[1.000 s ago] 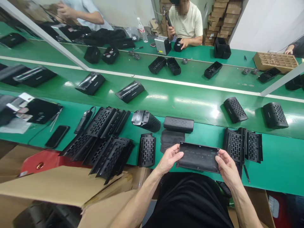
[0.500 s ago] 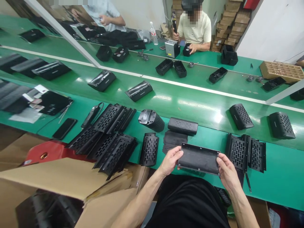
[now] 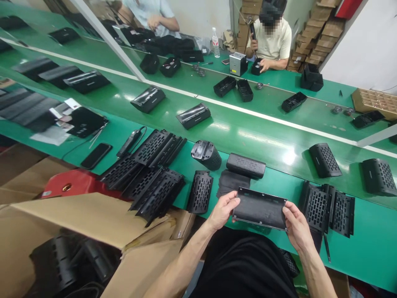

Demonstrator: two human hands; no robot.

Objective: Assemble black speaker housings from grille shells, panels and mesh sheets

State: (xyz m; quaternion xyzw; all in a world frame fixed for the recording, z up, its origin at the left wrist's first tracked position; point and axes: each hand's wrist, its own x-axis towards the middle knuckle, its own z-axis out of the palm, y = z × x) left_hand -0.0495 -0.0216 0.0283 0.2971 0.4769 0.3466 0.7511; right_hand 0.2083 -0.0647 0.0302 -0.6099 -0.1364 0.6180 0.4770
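My left hand (image 3: 222,210) and my right hand (image 3: 296,227) hold a flat black rectangular plastic panel (image 3: 259,208) by its two short ends, just above the near edge of the green bench (image 3: 369,244). Behind the panel lie a stack of thin dark sheets (image 3: 228,182), a black perforated speaker housing (image 3: 245,165) and a rounded black housing (image 3: 206,154). A single perforated grille (image 3: 200,191) lies to the left of my left hand. To the right of my right hand stands a stack of perforated grilles (image 3: 329,205).
A big pile of black grilles (image 3: 149,174), a phone (image 3: 96,155) and an open cardboard box (image 3: 77,231) lie at the left. Black housings (image 3: 325,159) ride the green conveyor (image 3: 248,132). Across it two people work, beside a bottle (image 3: 216,42) and a brown tray (image 3: 375,101).
The view has shifted, sliding the scene rightward and slightly upward. Both hands keep the same hold on the black panel, almost unmoved.
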